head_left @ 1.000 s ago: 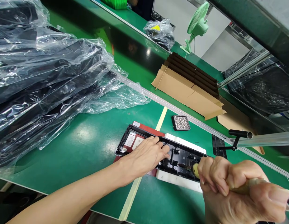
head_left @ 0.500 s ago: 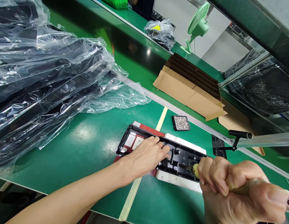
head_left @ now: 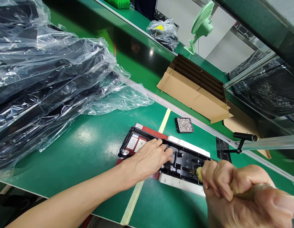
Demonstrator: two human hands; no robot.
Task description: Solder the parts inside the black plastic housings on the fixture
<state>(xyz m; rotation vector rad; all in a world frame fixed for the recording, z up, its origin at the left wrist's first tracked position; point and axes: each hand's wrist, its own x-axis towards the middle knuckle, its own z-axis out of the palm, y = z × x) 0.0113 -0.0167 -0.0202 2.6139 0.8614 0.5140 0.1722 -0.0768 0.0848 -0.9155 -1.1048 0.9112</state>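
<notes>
Two bare hands work at a long black frame (head_left: 195,159) in the head view, where it lies at a slant on the green table (head_left: 85,134). The left hand (head_left: 151,155) rests on the frame's middle stretch, fingers bent and close together, some tips reaching inside; whether they pinch a part there cannot be told. The right hand (head_left: 242,190), at the frame's right end, is closed firmly around a hand tool (head_left: 199,173) with a yellowish handle, its thin dark shaft pointing into the frame; the exact spot its tip meets is too small to tell. White strips (head_left: 181,184) run along both long sides of the frame, and a red piece (head_left: 150,130) shows under its left part. Just beyond the frame sits a small black tray (head_left: 185,125) filled with tiny shiny metal pieces. Farther beyond the frame are folded cardboard (head_left: 192,98) and a green fan (head_left: 202,23). Left of the frame, clear plastic (head_left: 54,79) covers a heap of dark items.
</notes>
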